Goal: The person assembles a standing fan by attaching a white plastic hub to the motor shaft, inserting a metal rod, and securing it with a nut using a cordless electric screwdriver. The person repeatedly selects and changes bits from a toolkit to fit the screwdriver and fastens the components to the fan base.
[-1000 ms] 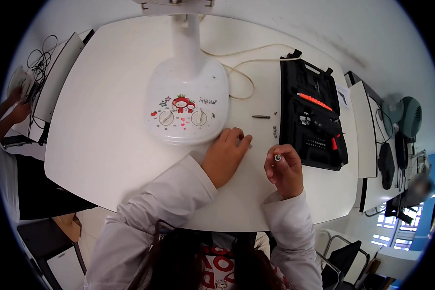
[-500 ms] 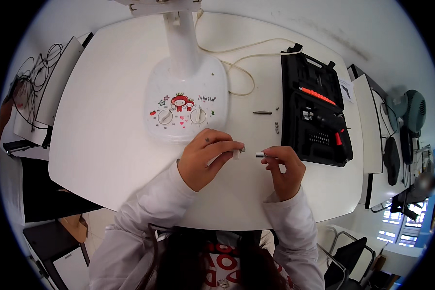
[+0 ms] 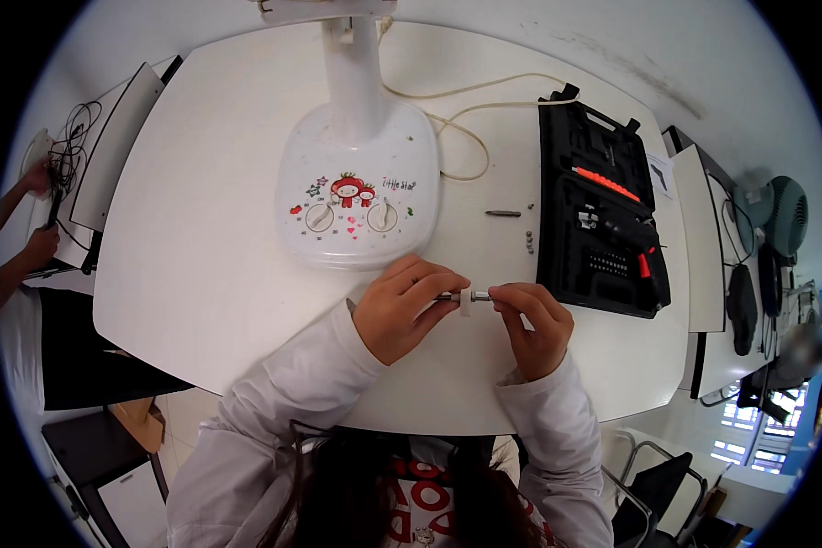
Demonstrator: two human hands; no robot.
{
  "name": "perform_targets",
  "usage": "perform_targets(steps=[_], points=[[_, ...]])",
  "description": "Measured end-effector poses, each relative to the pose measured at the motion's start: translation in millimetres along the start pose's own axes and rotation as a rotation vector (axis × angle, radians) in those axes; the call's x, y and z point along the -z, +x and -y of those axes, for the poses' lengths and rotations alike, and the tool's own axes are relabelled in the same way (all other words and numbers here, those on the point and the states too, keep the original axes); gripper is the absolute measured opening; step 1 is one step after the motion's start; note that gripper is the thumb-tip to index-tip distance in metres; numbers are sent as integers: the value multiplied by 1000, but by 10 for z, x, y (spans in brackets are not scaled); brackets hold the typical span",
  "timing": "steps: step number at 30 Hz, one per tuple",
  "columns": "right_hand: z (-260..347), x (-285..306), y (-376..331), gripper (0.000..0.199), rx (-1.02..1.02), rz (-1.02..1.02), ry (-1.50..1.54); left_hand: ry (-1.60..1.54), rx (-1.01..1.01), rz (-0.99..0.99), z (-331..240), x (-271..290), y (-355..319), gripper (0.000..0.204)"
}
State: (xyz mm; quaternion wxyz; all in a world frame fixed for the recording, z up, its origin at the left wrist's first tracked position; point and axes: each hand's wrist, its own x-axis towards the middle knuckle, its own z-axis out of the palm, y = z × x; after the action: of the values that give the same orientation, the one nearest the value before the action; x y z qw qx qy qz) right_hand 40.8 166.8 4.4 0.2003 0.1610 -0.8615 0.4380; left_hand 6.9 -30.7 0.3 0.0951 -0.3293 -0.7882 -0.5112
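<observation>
Above the table (image 3: 447, 388), near the white two-knobbed base (image 3: 361, 248), the left hand (image 3: 405, 310) grips a metal rod (image 3: 446, 297) bearing a white ring (image 3: 466, 303), while the right hand (image 3: 536, 327), fingertips pinched together, holds a metal tube (image 3: 482, 296) in line with it.

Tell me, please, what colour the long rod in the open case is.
The rod is orange-red; the head view shows it best.

Glossy plastic base (image 3: 360, 196), shiny metal piece (image 3: 481, 296), matt case (image 3: 557, 260)
</observation>
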Motion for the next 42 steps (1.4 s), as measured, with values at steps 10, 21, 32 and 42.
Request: perform_targets(steps=[10, 21, 32, 42], points=[[-18, -10, 8, 20, 8, 67, 35, 63, -74, 11, 49, -8, -12, 27], [-17, -11, 3, 21, -113, 114, 135, -17, 14, 14, 4, -1, -11, 30], [-19, 12, -25, 12, -311, 167, 344, -131, 69, -9, -32, 11, -31, 30], [-91, -12, -74, 13, -356, 208, 355, -162, 72, 5, -61, 4, -30, 29]])
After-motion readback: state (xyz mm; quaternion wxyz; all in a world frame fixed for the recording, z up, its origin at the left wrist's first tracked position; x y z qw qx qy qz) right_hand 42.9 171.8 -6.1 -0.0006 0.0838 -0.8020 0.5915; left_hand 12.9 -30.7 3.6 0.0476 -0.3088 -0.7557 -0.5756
